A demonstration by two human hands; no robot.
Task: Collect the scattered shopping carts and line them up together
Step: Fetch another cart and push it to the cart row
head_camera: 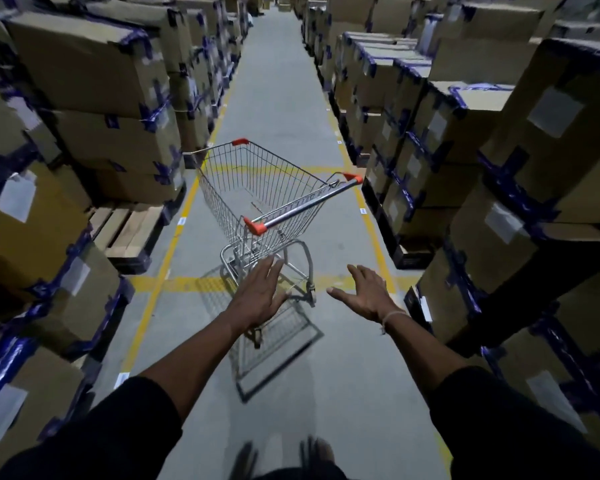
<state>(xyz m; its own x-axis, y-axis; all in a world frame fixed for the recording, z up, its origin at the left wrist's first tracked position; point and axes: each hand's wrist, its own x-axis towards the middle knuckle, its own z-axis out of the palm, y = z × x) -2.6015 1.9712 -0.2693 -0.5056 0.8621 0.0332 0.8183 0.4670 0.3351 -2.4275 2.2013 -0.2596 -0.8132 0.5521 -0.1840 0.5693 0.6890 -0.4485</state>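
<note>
One silver wire shopping cart [257, 192] with orange corner caps stands in the middle of a warehouse aisle, its basket empty. Its grey handle bar [303, 204] runs diagonally, turned toward me and to the right. My left hand [262, 296] is stretched out with fingers spread, below the handle and in front of the cart's lower frame, not touching the bar. My right hand [364, 294] is also held out with its palm spread, to the right of the cart, holding nothing.
Stacks of cardboard boxes with blue tape [94, 98] line the left side on wooden pallets [129, 230]. Similar stacks [499, 150] wall the right side. Yellow floor lines [174, 237] mark the grey aisle, which runs on far ahead.
</note>
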